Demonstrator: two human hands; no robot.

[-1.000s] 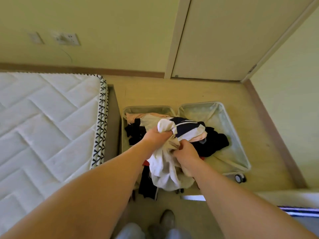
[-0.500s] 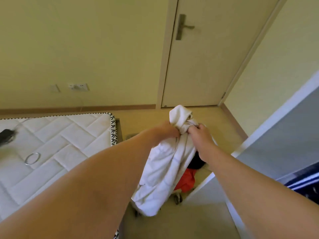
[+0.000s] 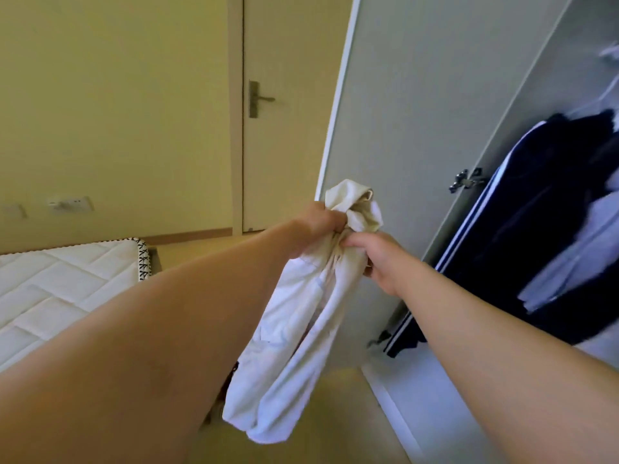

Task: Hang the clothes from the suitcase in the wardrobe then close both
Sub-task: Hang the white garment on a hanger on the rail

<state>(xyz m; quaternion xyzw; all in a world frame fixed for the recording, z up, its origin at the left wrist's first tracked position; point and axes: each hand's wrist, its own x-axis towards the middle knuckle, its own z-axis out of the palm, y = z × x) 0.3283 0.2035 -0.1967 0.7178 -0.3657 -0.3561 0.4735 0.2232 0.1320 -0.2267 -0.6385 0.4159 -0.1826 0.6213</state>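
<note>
Grey wardrobe door stands open at right. White garment hangs before it, long axis near vertical, bunched end up, loose end down. Left hand and right hand both grip the bunched top; the cloth dangles below them.

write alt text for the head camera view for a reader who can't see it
The left hand and right hand grip a bunched white garment before an open wardrobe door. Inside at right hang dark clothes; a white mattress lies at left.
</note>
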